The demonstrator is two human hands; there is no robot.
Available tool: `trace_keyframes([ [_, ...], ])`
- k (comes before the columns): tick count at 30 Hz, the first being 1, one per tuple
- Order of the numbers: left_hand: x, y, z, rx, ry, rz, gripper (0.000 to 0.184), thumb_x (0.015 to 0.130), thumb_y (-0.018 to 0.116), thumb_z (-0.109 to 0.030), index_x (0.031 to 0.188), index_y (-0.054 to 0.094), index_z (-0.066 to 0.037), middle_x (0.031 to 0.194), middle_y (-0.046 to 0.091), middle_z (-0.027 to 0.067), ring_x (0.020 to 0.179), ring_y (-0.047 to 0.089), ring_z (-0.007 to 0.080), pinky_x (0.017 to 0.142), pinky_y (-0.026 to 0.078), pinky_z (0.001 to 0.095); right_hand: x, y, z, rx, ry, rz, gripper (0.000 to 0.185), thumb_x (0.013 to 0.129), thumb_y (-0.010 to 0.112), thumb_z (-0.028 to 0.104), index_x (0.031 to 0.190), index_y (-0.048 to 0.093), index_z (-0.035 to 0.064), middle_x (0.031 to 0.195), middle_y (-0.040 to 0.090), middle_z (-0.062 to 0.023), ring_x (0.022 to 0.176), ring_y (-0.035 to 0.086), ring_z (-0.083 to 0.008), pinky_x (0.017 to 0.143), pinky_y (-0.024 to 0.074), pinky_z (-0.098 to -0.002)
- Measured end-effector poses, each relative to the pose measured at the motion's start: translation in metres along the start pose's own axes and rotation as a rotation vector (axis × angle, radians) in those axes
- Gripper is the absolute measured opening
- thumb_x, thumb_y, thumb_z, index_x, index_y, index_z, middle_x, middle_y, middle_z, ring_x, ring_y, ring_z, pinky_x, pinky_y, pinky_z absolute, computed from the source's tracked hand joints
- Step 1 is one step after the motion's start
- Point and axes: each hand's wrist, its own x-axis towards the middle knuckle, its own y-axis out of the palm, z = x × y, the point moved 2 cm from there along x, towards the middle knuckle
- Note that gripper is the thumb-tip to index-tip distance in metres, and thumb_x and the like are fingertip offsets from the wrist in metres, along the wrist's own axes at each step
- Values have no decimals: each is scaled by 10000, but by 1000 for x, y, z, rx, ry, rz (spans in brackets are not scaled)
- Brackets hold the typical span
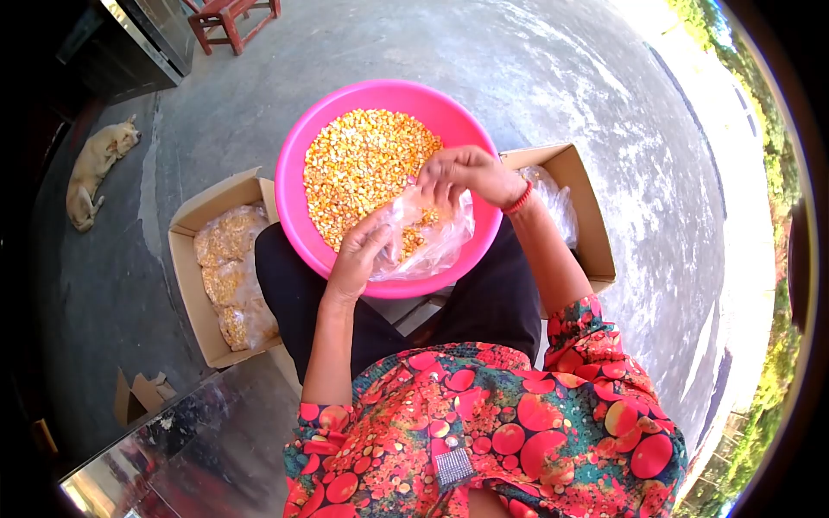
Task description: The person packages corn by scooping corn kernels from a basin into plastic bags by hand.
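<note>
A pink basin (292, 138) rests on my lap, with loose yellow corn kernels (367, 155) filling much of it. My left hand (356, 259) is closed on the edge of a clear plastic bag (432, 250), held over the near side of the basin. Some kernels show inside the bag. Above the bag's mouth is my right hand (473, 177), its fingers bent downward and drawn together. Whatever those fingers hold, if anything, is hidden from view. A red band (518, 198) circles the right wrist.
Left of my legs, a cardboard box (192, 285) holds several filled bags of corn (231, 281). Another cardboard box (591, 216) at right contains clear plastic bags (555, 205). A dog (97, 168) lies on the concrete floor, and a red wooden stool (229, 22) stands farther back.
</note>
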Motion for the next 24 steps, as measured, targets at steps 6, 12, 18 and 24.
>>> trace_keyframes([
  [6, 2, 5, 3, 383, -132, 317, 319, 861, 489, -87, 1173, 515, -27, 978, 578, 3, 779, 499, 42, 709, 422, 203, 72, -69, -106, -237, 220, -385, 234, 856, 487, 254, 936, 600, 65, 802, 621, -62, 711, 594, -128, 576, 490, -257],
  [12, 4, 7, 3, 560, -99, 415, 309, 855, 491, -75, 1157, 525, -23, 1019, 579, 21, 873, 517, 74, 785, 417, 217, 127, -29, -132, -865, 249, -299, 439, 780, 486, 412, 997, 596, 47, 986, 592, -194, 907, 570, -341, 822, 433, -391],
  [18, 4, 8, 7, 524, -130, 411, 292, 852, 492, -68, 1134, 533, -2, 1053, 572, 54, 936, 522, 105, 807, 423, 247, 143, 9, -127, -683, 286, -205, 438, 744, 582, 394, 996, 607, 37, 1050, 590, -146, 941, 567, -284, 834, 431, -365],
  [24, 6, 4, 9, 527, -54, 311, 300, 863, 485, -91, 1144, 520, 7, 1035, 568, 60, 878, 532, 102, 778, 431, 234, 117, 9, -92, 385, 293, -142, 222, 813, 565, 227, 957, 588, 60, 919, 570, -61, 788, 559, -189, 684, 487, -328],
])
